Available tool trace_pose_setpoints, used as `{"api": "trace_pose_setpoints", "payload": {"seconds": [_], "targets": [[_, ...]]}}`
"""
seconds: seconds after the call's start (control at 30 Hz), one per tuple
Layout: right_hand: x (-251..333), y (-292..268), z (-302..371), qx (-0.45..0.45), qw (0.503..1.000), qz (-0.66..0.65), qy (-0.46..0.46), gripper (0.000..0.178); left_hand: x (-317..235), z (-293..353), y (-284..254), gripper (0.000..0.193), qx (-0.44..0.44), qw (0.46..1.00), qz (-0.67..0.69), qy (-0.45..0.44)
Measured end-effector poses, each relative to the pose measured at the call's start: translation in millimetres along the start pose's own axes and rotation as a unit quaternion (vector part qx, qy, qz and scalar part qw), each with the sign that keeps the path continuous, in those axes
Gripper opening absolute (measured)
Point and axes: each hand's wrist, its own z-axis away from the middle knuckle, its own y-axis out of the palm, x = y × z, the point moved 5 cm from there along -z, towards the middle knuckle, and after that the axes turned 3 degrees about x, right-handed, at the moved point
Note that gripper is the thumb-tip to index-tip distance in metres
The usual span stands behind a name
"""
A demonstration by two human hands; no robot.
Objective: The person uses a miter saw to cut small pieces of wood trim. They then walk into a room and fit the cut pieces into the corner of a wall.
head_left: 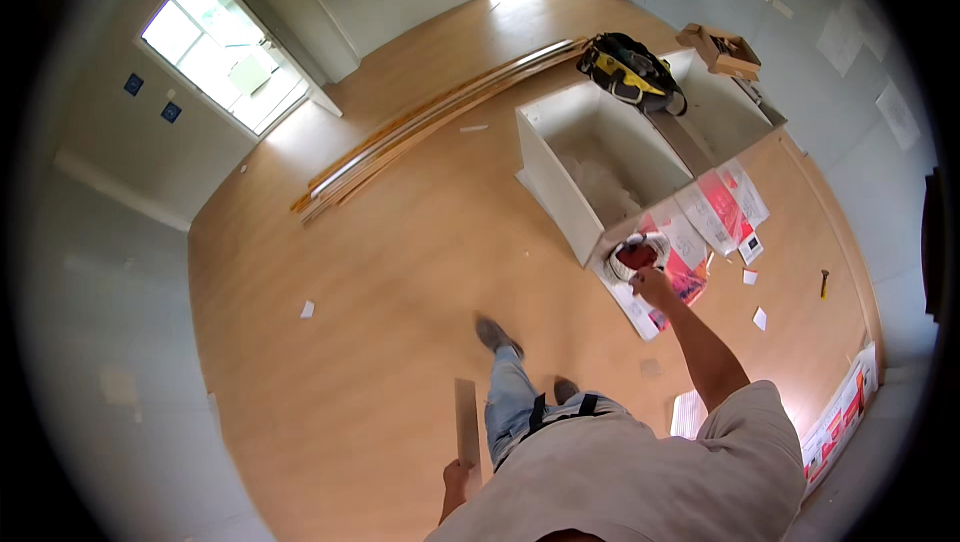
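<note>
My left hand (pixel 457 475) is closed around the edge of a long, narrow grey-brown board (pixel 467 420), which hangs beside my left leg. My right arm reaches out ahead to the right, and the fingers of my right hand (pixel 653 288) are closed at the near side of a rounded red, white and dark object (pixel 637 255). Its exact kind is too blurred to tell. Beneath it lies flattened printed cardboard (pixel 685 242), in white and pinkish red, against an open white cabinet box (pixel 560 177).
A black-and-yellow tool bag (pixel 630 72) and a small open carton (pixel 722 50) rest on the cabinet's far part. Long wooden strips (pixel 430 127) lie across the floor. A hammer-like yellow-handled tool (pixel 824 284) and paper scraps (pixel 760 319) lie at right. Doorways open at the far side.
</note>
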Motion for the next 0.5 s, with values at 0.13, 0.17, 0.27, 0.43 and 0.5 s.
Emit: {"api": "trace_pose_setpoints", "payload": {"seconds": [0.13, 0.17, 0.27, 0.43, 0.5], "targets": [[44.3, -1.3, -155.2, -0.1, 0.99, -0.086, 0.041, 0.023, -105.5, -75.7, -28.7, 0.042, -0.036, 0.993, -0.115, 0.017], [42.8, 13.7, -179.2, -0.093, 0.99, -0.087, 0.064, 0.024, -105.9, -119.7, -37.8, 0.044, -0.036, 0.985, -0.168, 0.023], [-74.6, 58.0, -214.8, -0.145, 0.986, -0.029, 0.083, 0.026, -203.7, -241.4, -44.0, 0.049, 0.018, 0.956, -0.285, 0.066], [-22.1, 162.2, -166.5, 0.108, 0.936, -0.167, 0.289, 0.029, -391.3, -393.6, -195.0, 0.046, 0.012, 0.974, -0.209, 0.081], [-5.7, 180.8, -172.1, 0.145, 0.891, -0.222, 0.369, 0.031, -481.5, -457.8, -251.5, 0.038, -0.04, 0.968, -0.221, 0.113]]}}
